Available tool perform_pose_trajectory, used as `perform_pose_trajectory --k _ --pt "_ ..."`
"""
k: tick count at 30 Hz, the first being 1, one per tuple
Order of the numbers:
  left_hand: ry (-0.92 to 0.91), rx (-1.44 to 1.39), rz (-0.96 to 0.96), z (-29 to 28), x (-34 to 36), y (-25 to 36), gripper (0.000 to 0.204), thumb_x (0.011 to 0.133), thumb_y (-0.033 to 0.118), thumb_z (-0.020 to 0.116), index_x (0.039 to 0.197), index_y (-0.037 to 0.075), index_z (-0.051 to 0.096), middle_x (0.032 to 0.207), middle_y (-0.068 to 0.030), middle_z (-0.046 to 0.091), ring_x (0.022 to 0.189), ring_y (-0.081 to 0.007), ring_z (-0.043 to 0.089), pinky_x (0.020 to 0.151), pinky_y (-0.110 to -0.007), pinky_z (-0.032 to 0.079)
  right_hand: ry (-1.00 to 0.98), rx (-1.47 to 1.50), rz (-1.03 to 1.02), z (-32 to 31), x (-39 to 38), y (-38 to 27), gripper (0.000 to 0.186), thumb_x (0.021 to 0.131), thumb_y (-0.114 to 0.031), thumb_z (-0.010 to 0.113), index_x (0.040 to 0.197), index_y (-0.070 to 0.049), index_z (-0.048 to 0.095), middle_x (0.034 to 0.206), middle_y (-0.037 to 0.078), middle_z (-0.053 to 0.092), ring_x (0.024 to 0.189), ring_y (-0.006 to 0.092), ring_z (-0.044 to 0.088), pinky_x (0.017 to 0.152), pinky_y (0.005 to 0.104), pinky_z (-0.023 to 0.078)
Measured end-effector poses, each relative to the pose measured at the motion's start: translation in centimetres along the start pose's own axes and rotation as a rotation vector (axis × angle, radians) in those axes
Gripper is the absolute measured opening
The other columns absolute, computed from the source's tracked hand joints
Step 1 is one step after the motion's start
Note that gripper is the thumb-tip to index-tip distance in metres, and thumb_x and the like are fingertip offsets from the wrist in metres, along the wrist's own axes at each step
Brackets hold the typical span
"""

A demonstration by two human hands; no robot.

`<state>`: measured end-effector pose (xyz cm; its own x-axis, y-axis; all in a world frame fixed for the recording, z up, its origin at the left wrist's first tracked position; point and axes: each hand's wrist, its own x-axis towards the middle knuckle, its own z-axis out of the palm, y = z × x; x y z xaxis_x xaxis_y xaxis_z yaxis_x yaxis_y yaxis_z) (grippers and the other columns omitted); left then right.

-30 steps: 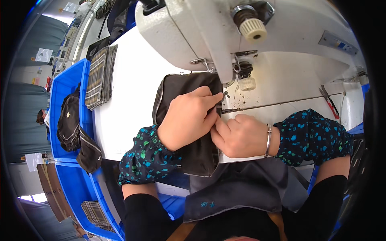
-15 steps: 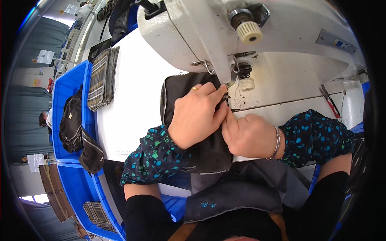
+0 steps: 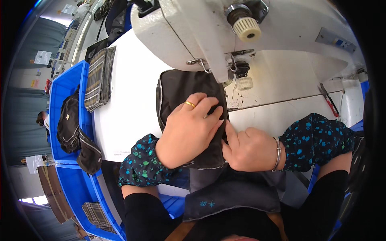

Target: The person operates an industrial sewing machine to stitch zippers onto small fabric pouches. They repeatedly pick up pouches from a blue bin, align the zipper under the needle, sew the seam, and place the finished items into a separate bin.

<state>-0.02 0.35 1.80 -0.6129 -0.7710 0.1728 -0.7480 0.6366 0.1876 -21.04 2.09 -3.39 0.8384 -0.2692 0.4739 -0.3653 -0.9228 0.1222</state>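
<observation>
A black zippered fabric pouch (image 3: 177, 86) lies on the white table, its far right corner by the presser foot area of a white sewing machine (image 3: 181, 44). My left hand (image 3: 185, 132), with a gold ring, rests flat on top of the pouch, fingers a little apart and bent toward its right edge. At that same edge, nearer to me, my right hand (image 3: 251, 150) pinches the fabric between thumb and forefinger, the other fingers curled. A silver zip runs down the pouch's left side. The needle is hidden behind the machine head.
Red-handled scissors (image 3: 330, 101) lie at the table's right. On the left, a stack of plaid cloth pieces (image 3: 100, 78) stands beside a blue bin (image 3: 60, 88) with black pouches (image 3: 68, 124). Another blue bin (image 3: 76, 180) nearer to me contains more plaid pieces.
Both hands have drawn back toward me along the pouch's right edge, away from the needle area. The left fingers have spread, and the pouch has shifted slightly left and away from me.
</observation>
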Motion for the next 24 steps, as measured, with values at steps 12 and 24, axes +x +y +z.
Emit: perform_pose_trajectory --k 12,24 --pt "-0.029 0.148 0.023 0.3 -1.1 1.3 0.043 0.073 0.008 0.075 0.116 0.009 0.076 0.122 -0.0044 0.071 0.111 -0.0244 0.067 0.085 -0.036 0.059 -0.028 -0.077 -0.061 -0.7 0.1 -0.5 0.026 0.07 -0.019 0.065 0.075 0.005 0.071 0.09 0.038 0.073 0.052 0.0178 0.06 0.048 0.0272 0.04" --pt "0.057 0.15 -0.012 1.3 0.9 -1.8 0.041 0.076 0.006 0.071 0.116 0.01 0.077 0.123 -0.0055 0.072 0.111 -0.0259 0.067 0.089 -0.039 0.057 0.035 -0.07 0.002 2.3 1.1 2.2 0.021 0.074 -0.014 0.067 0.079 0.006 0.071 0.091 0.038 0.072 0.049 0.0194 0.063 0.044 0.0297 0.046"
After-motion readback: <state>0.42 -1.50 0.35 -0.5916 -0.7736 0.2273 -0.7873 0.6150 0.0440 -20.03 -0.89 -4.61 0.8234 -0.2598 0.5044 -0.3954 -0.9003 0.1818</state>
